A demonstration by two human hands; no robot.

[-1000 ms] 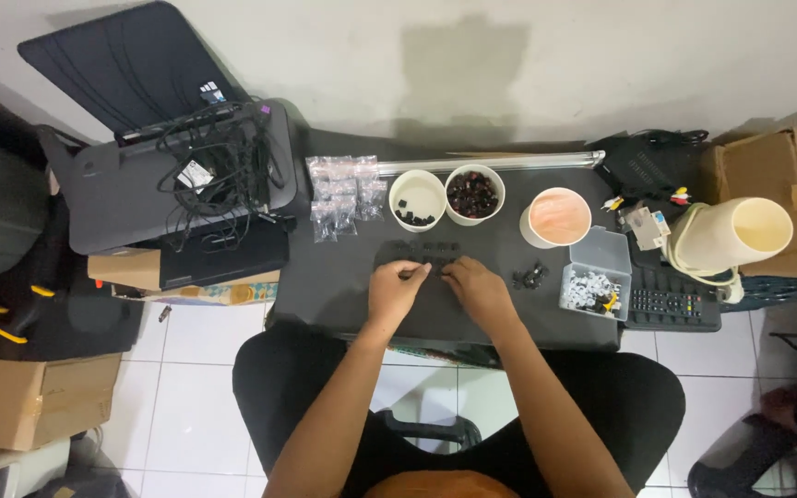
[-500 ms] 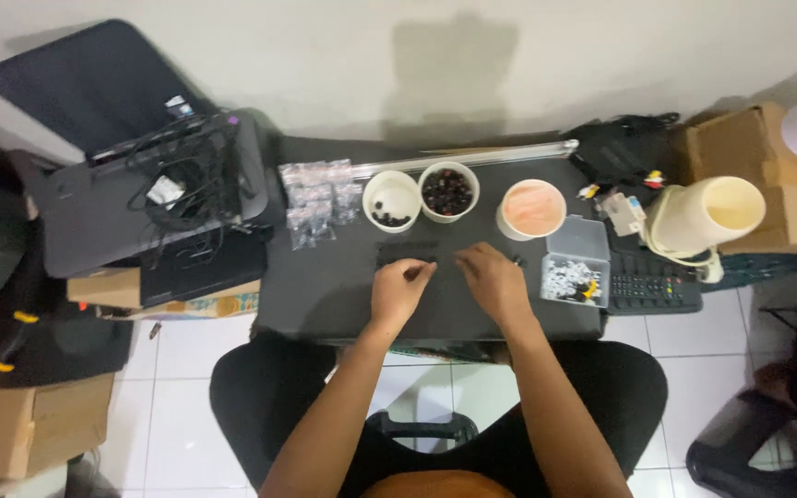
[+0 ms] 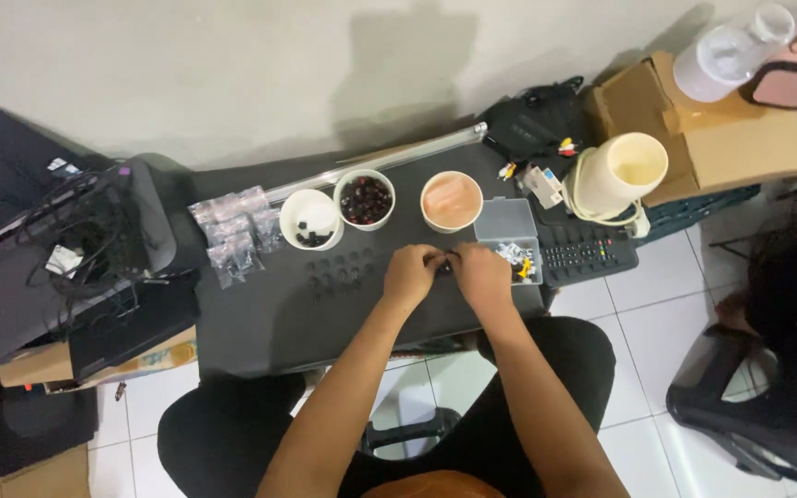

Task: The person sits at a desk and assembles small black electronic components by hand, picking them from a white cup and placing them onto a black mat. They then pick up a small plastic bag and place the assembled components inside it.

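Both hands shifted right since the earlier frame, away from the rows of small dark caps [image 3: 341, 273] and now together beside the clear plastic box [image 3: 506, 242]. Left hand [image 3: 410, 274] and right hand [image 3: 479, 274] meeting over a tiny dark part [image 3: 444, 267], fingers pinched on it, sitting above the dark table [image 3: 260, 323] just left of the box. Box holding small white, black and yellow bits. Left white cup [image 3: 311, 219] with a few black pieces; middle cup [image 3: 364, 198] full of dark pieces; third cup [image 3: 451, 201] pinkish inside, contents unclear. Small clear bags [image 3: 232, 235] lying left of the cups.
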